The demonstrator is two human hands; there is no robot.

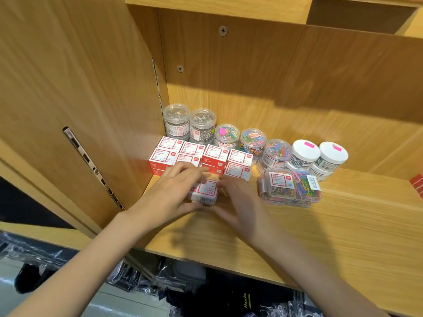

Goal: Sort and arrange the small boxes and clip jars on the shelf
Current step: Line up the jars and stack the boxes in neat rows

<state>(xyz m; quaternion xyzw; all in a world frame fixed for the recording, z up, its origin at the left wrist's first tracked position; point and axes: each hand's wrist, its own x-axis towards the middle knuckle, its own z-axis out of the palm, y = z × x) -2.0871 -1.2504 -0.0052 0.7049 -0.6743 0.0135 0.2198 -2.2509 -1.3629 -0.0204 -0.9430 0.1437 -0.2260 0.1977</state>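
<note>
Both hands, left (176,191) and right (238,202), are gripping a small red-and-white cardboard box (205,192) at the wooden shelf (343,225) front. Red-and-white boxes (199,156) and clear plastic clip jars (229,136) are already sitting in rows; this box is awaiting placement.

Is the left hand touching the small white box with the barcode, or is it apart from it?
Touching. In the head view the left hand curls its fingers over the small white box and grips its left side.
</note>
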